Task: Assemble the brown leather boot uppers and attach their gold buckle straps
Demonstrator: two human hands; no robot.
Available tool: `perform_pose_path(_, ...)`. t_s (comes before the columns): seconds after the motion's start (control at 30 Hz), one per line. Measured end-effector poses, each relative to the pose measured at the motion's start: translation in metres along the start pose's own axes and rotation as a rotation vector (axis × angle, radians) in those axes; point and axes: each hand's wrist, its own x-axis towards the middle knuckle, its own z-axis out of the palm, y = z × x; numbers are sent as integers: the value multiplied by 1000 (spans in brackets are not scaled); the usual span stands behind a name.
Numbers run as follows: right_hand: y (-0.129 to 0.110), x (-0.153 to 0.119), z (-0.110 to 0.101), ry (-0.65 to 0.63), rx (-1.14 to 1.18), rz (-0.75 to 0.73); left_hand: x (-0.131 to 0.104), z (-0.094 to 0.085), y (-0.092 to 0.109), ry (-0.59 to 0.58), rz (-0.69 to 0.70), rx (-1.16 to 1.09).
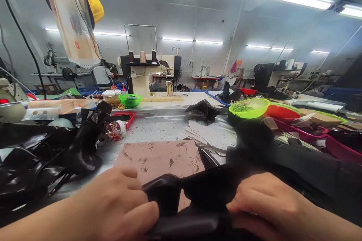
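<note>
The left hand (pixel 121 205) and right hand (pixel 261 199), fingers curled closed, grip opposite sides of the dark, leather-like piece (pixel 210 188) between them — apparently to keep it spread — with the scuffed pink board (pixel 161 156) just beyond, probably shielding the bench (pixel 152 130).

The black leather-like piece (pixel 207 190) was stretched between the left hand (pixel 121 199) and the right hand (pixel 263 199), over the near edge of the pinkish board (pixel 158 156). It was dark and soft-looking, with a dull sheen along a rounded fold at the bottom of the view. Its upper edge curved unevenly, and a narrow gap in it showed the board. Its lower part ran out of sight.
</note>
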Motion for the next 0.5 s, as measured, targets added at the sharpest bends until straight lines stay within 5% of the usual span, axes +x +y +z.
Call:
perform_pose_path(0.1,46,12,17,134,7,-65,8,-10,-7,-233,70,310)
perform_pose_path(0.2,81,37,32,450,-205,113,43,-13,-16,-193,-182,330)
perform_pose_path(0.3,69,56,50,703,-342,251,86,-15,-35,-100,-508,184)
perform_pose_path(0.37,40,55,74,609,-192,90,105,-19,-49,-18,-704,31)
perform_pose_path(0.47,3,39,124,39,51,-263,107,-22,-64,177,-823,-193)
perform_pose_path(0.5,-2,34,140,-61,63,-115,102,-21,-65,247,-822,-267)
